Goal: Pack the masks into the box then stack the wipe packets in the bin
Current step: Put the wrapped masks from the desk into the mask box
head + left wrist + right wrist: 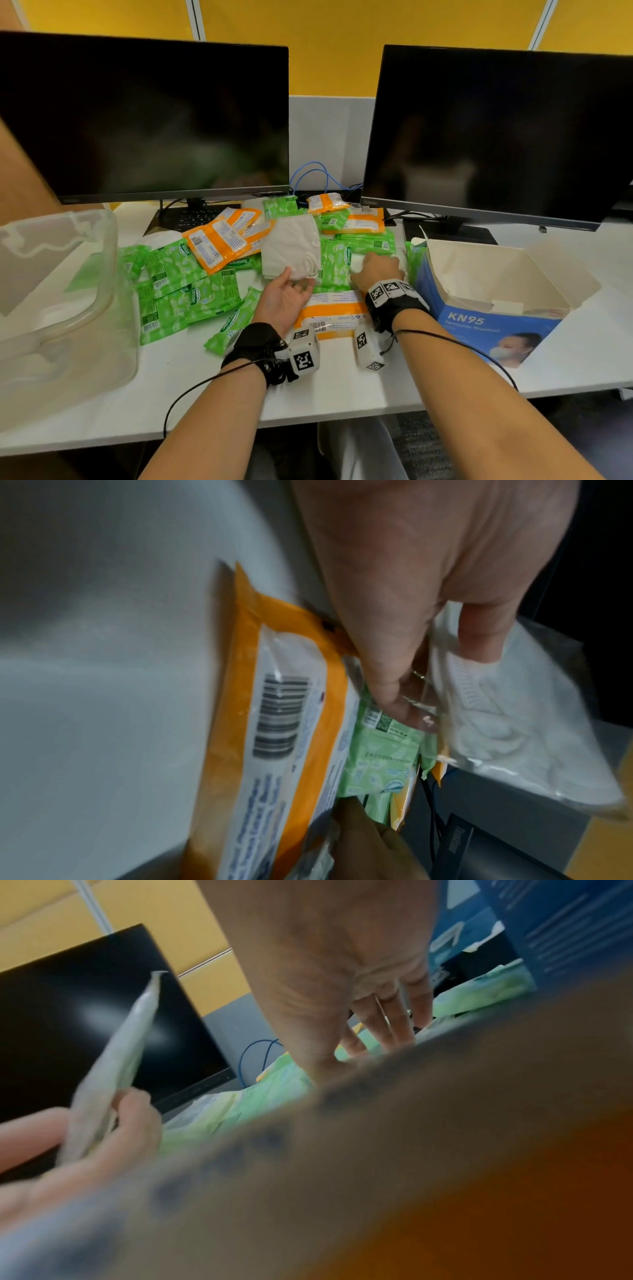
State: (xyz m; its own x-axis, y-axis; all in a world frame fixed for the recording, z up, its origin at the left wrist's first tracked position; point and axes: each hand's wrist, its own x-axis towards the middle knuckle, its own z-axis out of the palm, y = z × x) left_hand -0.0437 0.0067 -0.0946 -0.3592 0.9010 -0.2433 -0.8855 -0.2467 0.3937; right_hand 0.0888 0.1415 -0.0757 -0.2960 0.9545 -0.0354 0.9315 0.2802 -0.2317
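Observation:
My left hand (295, 281) is palm up at the middle of the desk and pinches a white mask in a clear wrapper (291, 246), held up above the pile. The left wrist view shows my thumb and fingers (404, 685) gripping the mask (507, 723). My right hand (371, 264) reaches down onto the pile with straight fingers (387, 1020) touching green wipe packets (337, 263). The open blue KN95 box (479, 318) stands to the right. At the left edge sits the clear plastic bin (68, 291). Green (178, 274) and orange wipe packets (215, 243) lie scattered between them.
Two dark monitors (144, 120) stand along the back with a keyboard (191, 216) and blue cables (318, 178) behind the pile. An orange packet (329, 315) lies between my wrists. Bare white desk (342, 394) runs along the front edge.

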